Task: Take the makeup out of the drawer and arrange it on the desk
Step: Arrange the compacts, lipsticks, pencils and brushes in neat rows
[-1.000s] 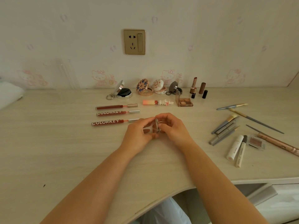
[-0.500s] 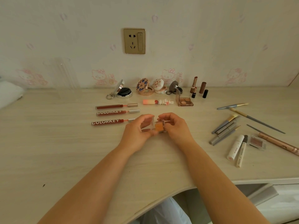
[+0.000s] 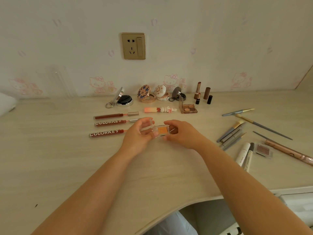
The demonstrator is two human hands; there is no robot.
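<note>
both forearms reach in from the near edge of the desk (image 3: pixel 50 167) and meet over its middle. the left hand (image 3: pixel 137 134) and the right hand (image 3: pixel 183 134) are close together, each with fingers curled around the same small clear case (image 3: pixel 160 130) that shows an orange pan inside. the left hand pinches its clear lid end, which stands up from the base, and the right hand grips the other end. the case is held just above the desk top, between the two hands.

just left of the left hand lie three dark red lip gloss tubes (image 3: pixel 108 133) in a row, one behind the other, caps pointing toward the hands. well to the right of the right hand is a loose group of brushes and pencils (image 3: pixel 232 133), two white tubes (image 3: pixel 243 154) nearer the desk edge, and a small eyeshadow pan (image 3: pixel 263 149) just beside them, with a long rose-gold stick (image 3: pixel 288 151) at the far right.

beyond the hands lies a pink tube with a rabbit cap (image 3: pixel 159 109), and right of it an open brown eyeshadow palette (image 3: pixel 188 108). farther back, along the wall, stand an open silver compact (image 3: pixel 123 100), two ornate round compacts (image 3: pixel 153 94), a grey compact (image 3: pixel 178 95) and several lipsticks (image 3: pixel 202 93). above them a gold wall socket (image 3: pixel 133 46) sits on the patterned wallpaper.
</note>
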